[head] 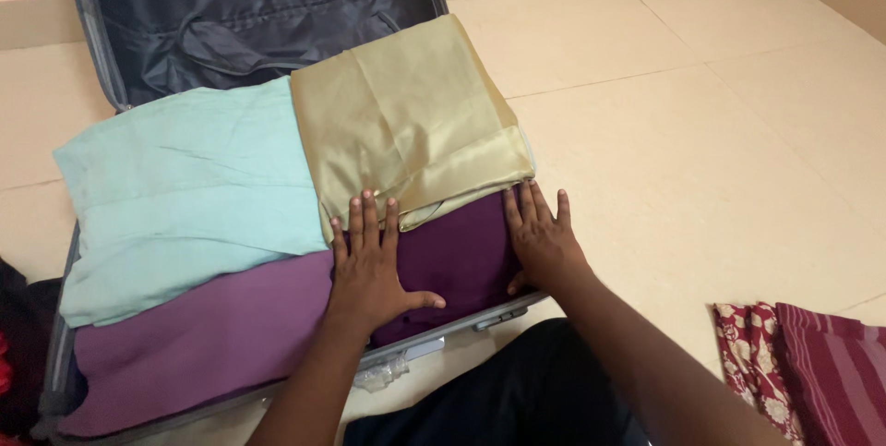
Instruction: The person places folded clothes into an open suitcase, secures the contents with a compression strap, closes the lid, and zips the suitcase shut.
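Both hands flat: left hand (371,257), right hand (540,235) touching gold cloth's (406,114) near edge.

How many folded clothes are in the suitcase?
4 show: a light blue one at left, a gold one at right, a light purple one in front, a dark purple one under both hands. More may lie underneath.

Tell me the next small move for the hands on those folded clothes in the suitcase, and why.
Probably slide both palms outward to press the gold cloth flat. The left hand and right hand lie flat on the dark purple cloth with fingertips at the gold fold's near edge, which looks puffed and overhangs the suitcase rim.
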